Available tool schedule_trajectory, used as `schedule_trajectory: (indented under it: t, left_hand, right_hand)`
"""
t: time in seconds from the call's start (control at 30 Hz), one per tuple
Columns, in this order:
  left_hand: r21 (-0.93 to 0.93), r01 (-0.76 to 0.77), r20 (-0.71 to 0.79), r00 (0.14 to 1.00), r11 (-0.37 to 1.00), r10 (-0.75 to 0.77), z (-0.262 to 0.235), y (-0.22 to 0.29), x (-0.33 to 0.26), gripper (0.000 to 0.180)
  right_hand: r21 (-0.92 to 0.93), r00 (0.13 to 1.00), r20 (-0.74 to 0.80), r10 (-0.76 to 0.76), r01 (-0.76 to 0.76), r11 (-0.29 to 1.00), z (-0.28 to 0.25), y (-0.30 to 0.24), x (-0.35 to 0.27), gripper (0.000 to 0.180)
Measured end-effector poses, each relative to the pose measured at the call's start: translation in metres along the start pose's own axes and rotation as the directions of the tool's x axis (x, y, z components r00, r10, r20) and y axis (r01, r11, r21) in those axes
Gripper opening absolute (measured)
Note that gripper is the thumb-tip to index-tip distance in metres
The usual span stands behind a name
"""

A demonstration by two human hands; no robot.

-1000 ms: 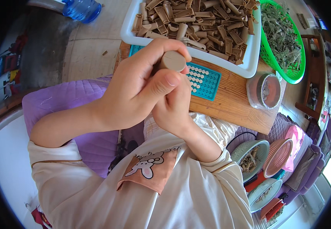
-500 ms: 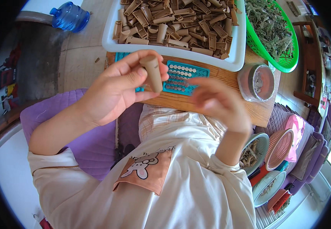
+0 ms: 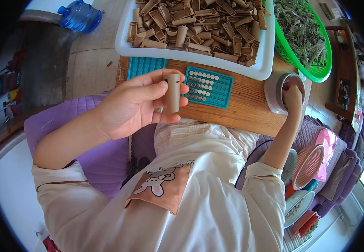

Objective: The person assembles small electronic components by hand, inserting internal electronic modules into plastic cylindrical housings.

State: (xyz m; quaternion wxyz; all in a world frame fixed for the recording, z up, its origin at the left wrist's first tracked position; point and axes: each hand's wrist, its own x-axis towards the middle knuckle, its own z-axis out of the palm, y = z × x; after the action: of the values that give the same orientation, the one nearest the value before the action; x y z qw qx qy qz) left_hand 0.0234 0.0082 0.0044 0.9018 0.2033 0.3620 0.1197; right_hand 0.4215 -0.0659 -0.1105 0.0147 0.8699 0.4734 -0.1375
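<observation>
Between the thumb and fingers of my left hand (image 3: 138, 98) is a tan tapered plastic tube (image 3: 173, 93), held nearly upright with small slots near its top. My right hand (image 3: 292, 95) reaches into a round tub (image 3: 271, 100) at the table's right end; its fingertips are hidden inside. Just right of the tube lies a teal tray (image 3: 222, 93) with rows of small round discs, some white and some silvery. Another teal tray (image 3: 142, 65) is partly covered by my left hand.
A white bin (image 3: 148, 52) heaped with tan plastic pieces (image 3: 209, 31) stands at the table's far side. Beyond the tub is a green basket (image 3: 325, 67) of dried plant matter. Several baskets, a pink one (image 3: 306, 166) among them, stand at right. A blue water jug (image 3: 80, 17) lies far left.
My right hand has moved right, from beside the teal tray into the tub. My left hand keeps hold of the tube, which now stands more upright and is turned to show its slots.
</observation>
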Motion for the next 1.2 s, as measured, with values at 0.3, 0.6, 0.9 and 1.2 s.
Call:
schedule_trajectory:
  t: [0.3,0.6,0.9,1.2]
  left_hand:
    - [0.013,0.055,-0.044,0.998,0.998,-0.054,-0.001,-0.003,0.0,0.03]
    - [0.014,0.079,-0.076,0.994,0.997,-0.078,0.0,-0.003,-0.001,0.029]
    - [-0.071,0.067,-0.116,0.99,0.995,-0.075,0.0,-0.005,0.0,0.031]
    - [-0.081,0.066,-0.121,0.99,0.995,-0.076,0.004,-0.004,-0.002,0.033]
  right_hand:
    - [0.456,0.994,-0.091,-0.063,0.098,0.885,-0.009,0.025,-0.005,0.008]
    - [0.872,0.98,-0.154,0.127,0.074,0.485,-0.036,-0.015,-0.034,0.011]
    - [0.991,0.978,-0.129,-0.163,0.121,-0.059,-0.035,-0.11,-0.077,0.009]
    - [0.991,0.9,-0.126,-0.417,0.098,-0.088,-0.019,-0.224,-0.124,0.007]
